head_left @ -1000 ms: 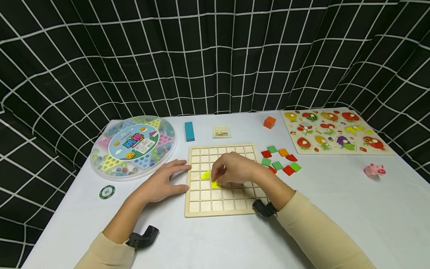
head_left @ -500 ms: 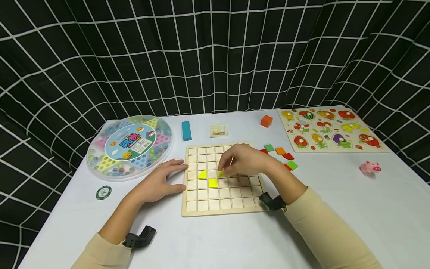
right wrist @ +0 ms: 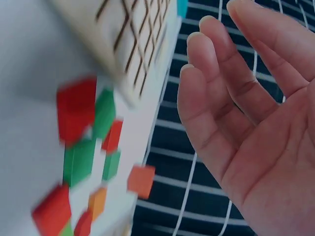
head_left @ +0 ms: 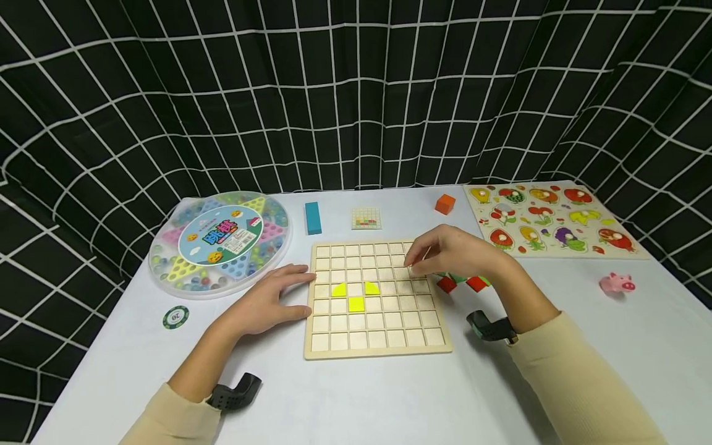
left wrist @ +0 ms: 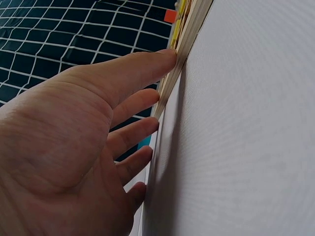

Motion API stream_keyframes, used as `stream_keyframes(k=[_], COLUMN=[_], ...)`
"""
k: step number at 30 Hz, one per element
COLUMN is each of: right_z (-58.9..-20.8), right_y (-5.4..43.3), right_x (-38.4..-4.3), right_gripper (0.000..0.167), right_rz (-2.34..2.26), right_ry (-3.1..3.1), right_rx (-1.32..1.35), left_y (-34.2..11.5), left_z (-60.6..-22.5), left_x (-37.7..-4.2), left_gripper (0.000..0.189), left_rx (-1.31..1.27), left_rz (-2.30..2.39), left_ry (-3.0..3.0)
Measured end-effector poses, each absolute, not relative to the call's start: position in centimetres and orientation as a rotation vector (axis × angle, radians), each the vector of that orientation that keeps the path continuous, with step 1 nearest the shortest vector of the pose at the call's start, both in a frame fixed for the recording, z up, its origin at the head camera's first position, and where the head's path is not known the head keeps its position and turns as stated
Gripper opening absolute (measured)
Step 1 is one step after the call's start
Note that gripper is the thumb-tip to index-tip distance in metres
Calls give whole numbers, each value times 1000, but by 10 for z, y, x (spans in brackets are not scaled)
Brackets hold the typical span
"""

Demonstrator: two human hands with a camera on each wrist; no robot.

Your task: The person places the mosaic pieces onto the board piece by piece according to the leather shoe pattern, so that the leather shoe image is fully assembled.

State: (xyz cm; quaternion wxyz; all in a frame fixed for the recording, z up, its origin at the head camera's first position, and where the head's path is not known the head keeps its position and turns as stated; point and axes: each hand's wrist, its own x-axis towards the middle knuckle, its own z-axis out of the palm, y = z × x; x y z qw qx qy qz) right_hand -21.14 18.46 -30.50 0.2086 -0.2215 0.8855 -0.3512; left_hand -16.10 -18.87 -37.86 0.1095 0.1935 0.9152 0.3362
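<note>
Pale wooden square grid board [head_left: 377, 339]: laid flat on the white desk [head_left: 356, 402].
Yellow: a flat square tile [head_left: 356, 303] is set one row nearer, between two quarter-circle tiles [head_left: 371, 288].
Left hand [head_left: 271, 301]: spread wide; the board's left edge is touched.
Right hand [head_left: 453, 253]: loosely curved, nothing seen held, poised over the right edge.

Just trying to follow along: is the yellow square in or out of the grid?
In. The yellow square lies within one cell of the wooden board, its edges along the grid lines.
</note>
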Motion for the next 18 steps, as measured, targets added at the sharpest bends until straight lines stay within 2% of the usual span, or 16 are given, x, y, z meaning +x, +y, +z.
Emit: stream_keyframes(k=[18], right_z=[-323], right_y=[261], right_x=[-233], right_gripper=[25], right_rz=[-923], right_ry=[2638], right_rx=[-256], left_y=[-188], left_z=[-379], left_x=[-161], left_gripper=[64], left_rx=[589], left_rz=[993], left_ry=[2687])
